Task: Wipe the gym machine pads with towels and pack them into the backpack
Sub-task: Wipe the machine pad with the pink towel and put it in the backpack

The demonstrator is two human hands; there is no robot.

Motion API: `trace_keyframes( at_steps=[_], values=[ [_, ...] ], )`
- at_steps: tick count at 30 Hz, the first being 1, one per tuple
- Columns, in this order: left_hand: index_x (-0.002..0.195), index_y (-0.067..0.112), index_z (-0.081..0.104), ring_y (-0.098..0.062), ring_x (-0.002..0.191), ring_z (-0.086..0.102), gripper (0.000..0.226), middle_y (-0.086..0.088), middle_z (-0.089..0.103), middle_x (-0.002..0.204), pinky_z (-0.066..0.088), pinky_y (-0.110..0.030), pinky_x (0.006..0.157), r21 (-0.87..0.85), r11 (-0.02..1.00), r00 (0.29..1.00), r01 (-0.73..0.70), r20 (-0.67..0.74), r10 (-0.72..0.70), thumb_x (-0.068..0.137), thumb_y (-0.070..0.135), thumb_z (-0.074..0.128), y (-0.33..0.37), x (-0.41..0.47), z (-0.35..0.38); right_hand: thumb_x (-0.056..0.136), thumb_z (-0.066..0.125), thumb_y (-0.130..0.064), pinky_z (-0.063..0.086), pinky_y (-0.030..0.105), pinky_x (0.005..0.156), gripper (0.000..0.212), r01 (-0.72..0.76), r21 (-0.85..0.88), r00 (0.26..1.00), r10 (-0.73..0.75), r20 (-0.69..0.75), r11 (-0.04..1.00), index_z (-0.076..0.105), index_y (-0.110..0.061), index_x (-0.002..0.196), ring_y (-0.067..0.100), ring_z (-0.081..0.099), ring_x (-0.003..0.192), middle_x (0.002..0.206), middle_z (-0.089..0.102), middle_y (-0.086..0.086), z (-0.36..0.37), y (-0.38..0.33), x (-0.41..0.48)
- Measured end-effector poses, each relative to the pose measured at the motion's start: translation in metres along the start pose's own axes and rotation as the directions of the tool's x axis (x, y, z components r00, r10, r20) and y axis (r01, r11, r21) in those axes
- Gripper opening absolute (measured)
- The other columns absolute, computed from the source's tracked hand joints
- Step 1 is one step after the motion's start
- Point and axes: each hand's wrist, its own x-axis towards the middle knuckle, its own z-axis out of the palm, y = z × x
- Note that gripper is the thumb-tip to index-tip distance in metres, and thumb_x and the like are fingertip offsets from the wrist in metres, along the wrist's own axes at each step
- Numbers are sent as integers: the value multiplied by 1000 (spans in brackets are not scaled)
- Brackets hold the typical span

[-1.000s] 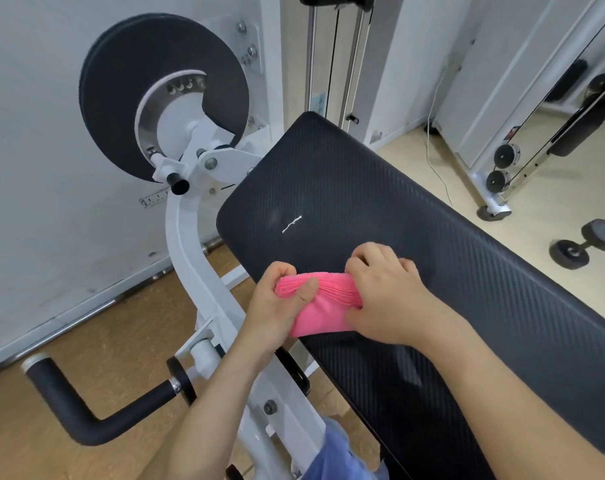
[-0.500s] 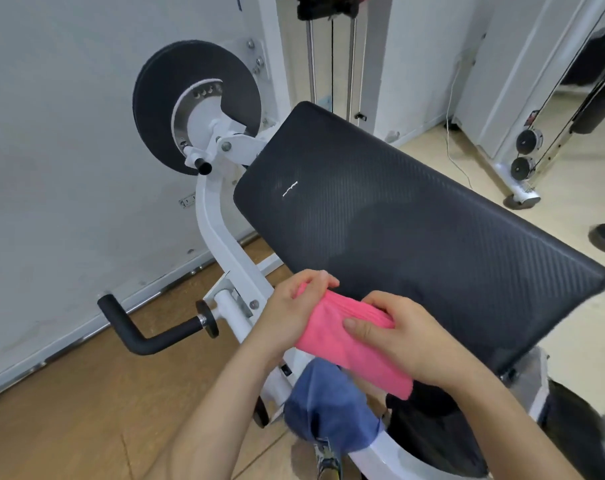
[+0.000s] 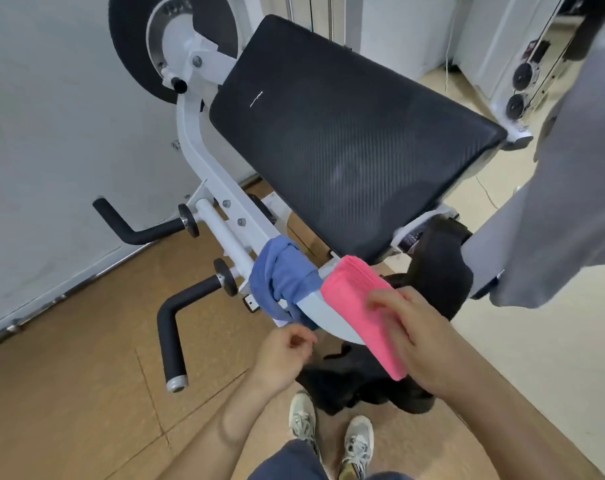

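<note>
Folded pink towel held over the open bag

At six o'clock the person's shoes [image 3: 332,431] stand just before the black backpack [image 3: 359,379] on the floor. The right hand [image 3: 422,344] pinches the folded pink towel [image 3: 361,306] directly above it, seemingly ready to pack it. The left hand [image 3: 287,355], at seven o'clock, curls loosely and holds nothing. A blue towel [image 3: 283,282] drapes over the white frame [image 3: 221,216]. Toward twelve, the black pad [image 3: 346,133] lies bare.

The right hand [image 3: 429,344] holds a folded pink towel [image 3: 363,313], fingers [image 3: 385,301] on top of it. Just left of those fingers a blue towel [image 3: 283,278] drapes over the white machine frame [image 3: 224,209]. The left hand [image 3: 283,355] curls loosely below it. Beyond the fingers slopes the black pad [image 3: 346,133]; beneath them a black backpack [image 3: 356,382] lies on the floor.
</note>
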Motion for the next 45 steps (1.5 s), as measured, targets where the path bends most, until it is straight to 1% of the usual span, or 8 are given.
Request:
trace_keyframes(
  at_steps=[7,12,19,23,27,35,39,45],
  values=[
    [147,27,30,-30,133,35,80,-2,35,150,38,-43,103,553,826,989,-107,141,34,76,39,63,-72,47,87,95,48,-29,39,10,70,17,31,-227,998,-19,52,974,60,-40,101,6,46,91,120,37,-15,29,20,-43],
    [118,16,58,-33,112,58,29,-10,65,119,42,-38,92,612,787,996,-82,64,54,96,33,48,-74,55,118,87,48,-36,49,25,67,18,-25,-199,1000,23,-10,980,64,-40,94,8,53,88,112,45,-15,61,43,-64],
    [87,18,48,-32,81,63,14,-12,68,88,51,-41,69,423,895,987,-138,-10,157,97,28,46,-105,-89,61,88,54,-37,52,34,73,15,5,-224,998,-19,-60,975,62,-40,101,14,54,90,109,37,-16,89,36,-113],
    [91,22,50,-27,84,63,10,-4,69,87,44,-35,65,428,886,946,-176,-176,273,93,32,48,-67,-187,25,86,63,-51,32,2,82,20,24,-126,995,-36,-97,992,70,-37,98,8,49,94,108,42,-9,98,-22,-145],
    [76,17,58,-21,73,59,12,1,64,72,38,-31,61,14,993,920,-115,-375,112,88,21,58,-19,-225,-10,67,59,-79,28,2,81,65,259,-265,958,-282,-51,929,67,-32,111,-2,24,90,102,29,-12,100,-80,-180],
    [87,6,65,-24,76,64,12,-13,69,81,52,-33,70,-782,621,996,-52,-84,-23,90,9,54,55,-264,-21,74,79,-39,46,18,84,27,41,315,999,-28,-45,948,72,-29,98,-1,52,101,113,44,-2,92,-121,-185],
    [109,12,66,-13,72,60,27,-2,65,85,49,-22,65,-614,788,997,-43,-71,-1,91,11,47,19,-255,-22,86,70,-28,54,49,89,17,-32,504,994,78,-71,863,75,-16,76,22,64,98,115,56,8,79,-98,-188],
    [149,35,23,-27,129,44,109,6,31,144,43,-42,104,-430,899,994,87,-22,-106,57,56,77,-72,-226,71,92,64,-15,56,43,85,18,1,519,1000,9,-17,855,75,-8,80,23,66,97,113,61,7,43,-85,-197]
  ],
)
